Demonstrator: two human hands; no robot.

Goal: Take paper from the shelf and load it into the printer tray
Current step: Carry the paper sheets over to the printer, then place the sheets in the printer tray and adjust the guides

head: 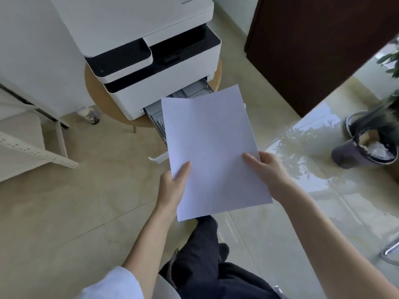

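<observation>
**Paper held over the pulled-out printer tray**

A person stands on the tiled floor [75,208] facing a white printer [138,50] that sits on a low round wooden desk [95,91]. The printer fills most of the desk top, its front near the edge closest to the person. At the bottom of the printer the tray [156,119] is pulled out past that near edge and hangs above the floor; its grey inner guides show along the left side, the rest is hidden.

Both hands hold a stack of white paper [211,147] in the air, flat and slightly tilted, just over the open tray. The far end of the paper covers most of the tray. The left hand [174,186] grips the near left edge, thumb lying on top and the fingers closed beneath the sheets, out of sight. The right hand [269,171] grips the near right edge the same way, thumb on top, fingers wrapped under.

A white shelf frame [38,156] with a perforated rail stands at the left, well apart from the desk. A dark wooden door [313,50] is at the right, and beyond it a dark plant pot [364,152] stands on the glossy floor. The person's dark trousers [205,266] show below the paper.
</observation>
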